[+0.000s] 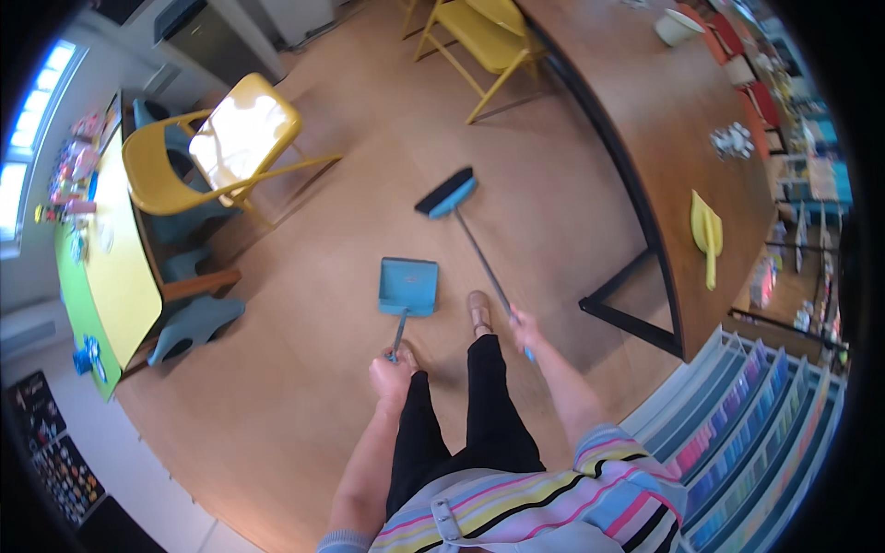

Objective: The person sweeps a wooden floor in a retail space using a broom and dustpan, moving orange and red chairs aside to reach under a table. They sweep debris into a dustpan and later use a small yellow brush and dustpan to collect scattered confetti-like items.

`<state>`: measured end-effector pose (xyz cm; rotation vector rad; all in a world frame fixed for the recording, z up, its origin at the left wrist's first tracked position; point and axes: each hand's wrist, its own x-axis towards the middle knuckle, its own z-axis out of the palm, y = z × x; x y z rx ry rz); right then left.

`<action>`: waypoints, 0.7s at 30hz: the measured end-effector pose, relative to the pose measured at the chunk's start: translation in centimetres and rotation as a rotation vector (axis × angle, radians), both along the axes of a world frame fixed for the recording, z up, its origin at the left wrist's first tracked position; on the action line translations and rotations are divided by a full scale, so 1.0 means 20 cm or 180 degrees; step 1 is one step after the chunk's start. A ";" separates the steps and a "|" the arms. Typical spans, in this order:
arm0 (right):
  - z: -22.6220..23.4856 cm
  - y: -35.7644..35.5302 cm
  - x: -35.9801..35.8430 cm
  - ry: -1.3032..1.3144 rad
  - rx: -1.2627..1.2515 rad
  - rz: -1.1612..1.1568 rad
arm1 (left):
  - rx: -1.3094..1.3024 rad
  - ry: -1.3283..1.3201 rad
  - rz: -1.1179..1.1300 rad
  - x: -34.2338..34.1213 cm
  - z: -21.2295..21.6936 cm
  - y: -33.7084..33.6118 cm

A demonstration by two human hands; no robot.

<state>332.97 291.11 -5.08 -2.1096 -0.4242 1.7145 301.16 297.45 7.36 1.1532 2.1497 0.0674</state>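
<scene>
My left hand (391,376) is closed round the handle of a blue dustpan (408,287), whose pan is out in front of my feet with its wide edge facing away from me. In my right hand (525,330) is the grey stick of a broom (452,193); the stick's blue end pokes out below my fist. The broom's head, blue with dark bristles, lies farther out and to the right of the dustpan, apart from it. Whether the pan touches the floor, I cannot tell. No debris can be made out in the pan.
Brown floor (304,396) surrounds my feet. Yellow folding chairs (244,129) stand at the far left and far middle (484,37). A wooden table (636,111) with a black frame, holding a yellow dustpan (705,235), is on the right. A yellow-green table (111,276) stands left, a sample rack (747,433) lower right.
</scene>
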 end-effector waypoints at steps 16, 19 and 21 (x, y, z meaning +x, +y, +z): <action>0.36 -0.34 0.08 -0.1024 0.0619 -0.0396 | 0.0227 0.0121 0.0094 -0.02 -0.03 0.00; 0.11 0.08 0.47 -0.0824 0.0585 -0.0687 | 0.0250 -0.0142 0.0311 -0.10 -0.13 -0.06; -0.11 0.35 0.74 -0.1058 0.0620 -0.0498 | 0.0171 -0.0204 0.0514 -0.16 -0.17 -0.11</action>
